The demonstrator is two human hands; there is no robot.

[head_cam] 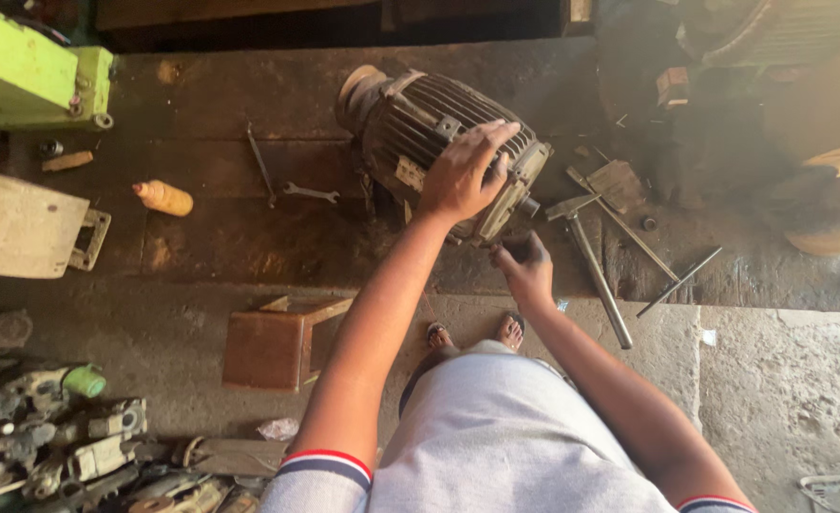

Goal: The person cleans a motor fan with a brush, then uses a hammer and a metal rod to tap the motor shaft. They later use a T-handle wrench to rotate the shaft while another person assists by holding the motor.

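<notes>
Two bare hands work on an electric motor (439, 142) lying on its side on the dark, oil-stained floor (249, 237), toward the far wall. Motor body ribbed, grimy; pulley end points up-left, end cover faces down-right toward the person.

Left hand (463, 171) lies flat on top of the ribbed casing near the end cover, fingers spread and draped over it, pressing rather than clutching. Right hand (526, 266) sits low at the end cover's lower edge, fingers curled in, blackened; cannot tell whether they pinch anything.

Just right of the motor: a hammer (591, 256), head touching or nearly touching the end cover, handle running toward the person. Beside it a flat metal plate (620, 180) and a thin steel rod (681, 280), apart from the hammer.

Left of the motor: an open-ended spanner (309, 193) and a longer bar tool (261, 163), near each other. Further left, an orange plastic bottle (163, 198) on its side. A small wooden stool (270, 347) stands near the person's left side. Sandalled feet (477, 332) between stool and hammer handle.
</notes>
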